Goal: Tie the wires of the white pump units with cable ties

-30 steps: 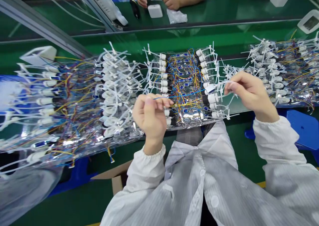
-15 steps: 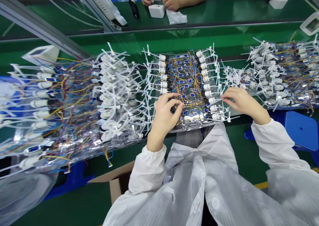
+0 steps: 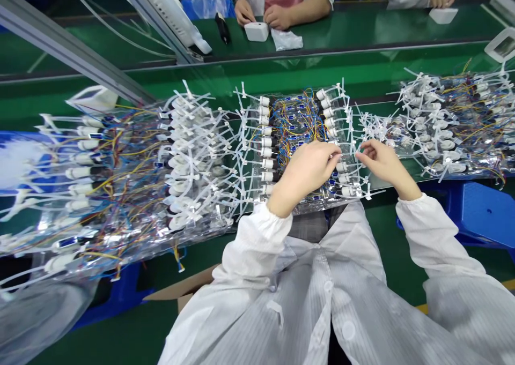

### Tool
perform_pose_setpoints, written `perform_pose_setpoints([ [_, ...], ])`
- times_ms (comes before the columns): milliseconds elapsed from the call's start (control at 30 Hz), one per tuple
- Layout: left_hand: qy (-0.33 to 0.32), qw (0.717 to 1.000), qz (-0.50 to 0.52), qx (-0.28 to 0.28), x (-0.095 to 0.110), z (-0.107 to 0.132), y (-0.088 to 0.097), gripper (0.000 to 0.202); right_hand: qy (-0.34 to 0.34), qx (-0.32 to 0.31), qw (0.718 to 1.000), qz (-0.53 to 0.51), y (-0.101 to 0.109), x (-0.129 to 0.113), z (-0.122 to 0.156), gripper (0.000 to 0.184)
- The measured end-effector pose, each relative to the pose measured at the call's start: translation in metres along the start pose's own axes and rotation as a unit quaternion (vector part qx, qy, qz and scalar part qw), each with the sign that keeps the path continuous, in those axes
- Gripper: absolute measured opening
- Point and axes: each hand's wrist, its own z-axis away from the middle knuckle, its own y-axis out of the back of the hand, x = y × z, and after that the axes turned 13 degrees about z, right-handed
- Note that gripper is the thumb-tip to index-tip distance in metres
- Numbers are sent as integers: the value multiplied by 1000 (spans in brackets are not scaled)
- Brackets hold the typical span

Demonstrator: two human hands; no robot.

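Observation:
A clear plastic tray [image 3: 300,105] of small wired parts lies in front of me, with white cylinders, white cable ties and blue and yellow wires. My left hand [image 3: 306,172] lies over its right half, fingers curled down onto a white cylinder part [image 3: 341,166]. My right hand [image 3: 380,161] is just right of it, fingertips pinched on a white cable tie [image 3: 354,153] at the tray's right edge. The two hands almost meet.
A large heap of the same wired parts in clear plastic [image 3: 120,177] fills the left. Another heap [image 3: 446,121] lies at the right. Across the green bench [image 3: 362,70], another person's hands [image 3: 277,16] rest by a white box [image 3: 256,31]. A cardboard box [image 3: 185,295] sits below.
My left hand dropped the blue wire it was holding up and moved right across the tray. My right hand came down and left onto the tray's right edge.

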Motion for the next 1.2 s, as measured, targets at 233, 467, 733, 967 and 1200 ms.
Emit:
perform_pose_setpoints([
  [233,46,983,-138,-114,-14,-46,-49,25,-14,-4,992,129,-5,-23,-3,30],
  [467,24,989,-91,-111,-35,-49,-62,34,11,58,952,301,1,-46,1,28],
  [733,5,998,-23,-64,-53,-55,-72,26,50,130,969,203,1,-50,-6,15],
  [967,-43,994,77,-66,-67,-51,-67,10,-30,152,988,16,7,-19,-33,7],
  [1200,-16,969,201,144,-67,-49,-68,8,-47,201,977,-46,8,-10,-19,21],
])
